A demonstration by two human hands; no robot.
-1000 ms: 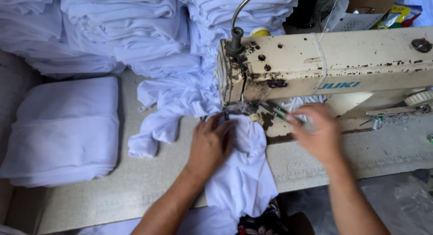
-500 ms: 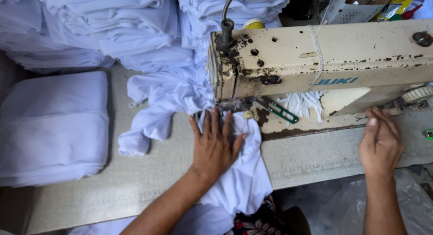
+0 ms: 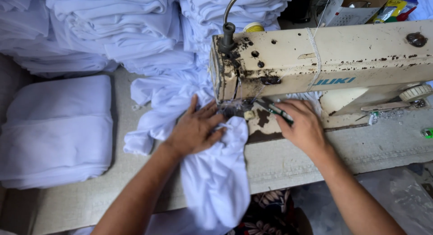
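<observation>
Risk first: left hand sits flat on the white garment with fingertips very close to the needle area of the cream sewing machine; if the machine runs while the fingers are that near, a fingertip could get caught, judging by how little gap shows. Second risk: the cloth is bunched and twisted right under the head, so it could feed unevenly or fold under itself and get stitched double. Third: the right hand holds small green-handled snips pointing toward the needle area, blades near the fabric; a slip could nick the cloth or the other hand. Hand states: left is spread open, palm down, pressing the garment, not gripping; right is closed around the snips. Garment position: it runs from under the machine head, beneath the left palm, and hangs over the front edge of the surface toward the person's lap. Right hand is just beside it, not clearly touching it. More white cloth trails off left behind the left hand. Folded white stacks sit at the back, another folded pile at left, well apart from both hands.
</observation>
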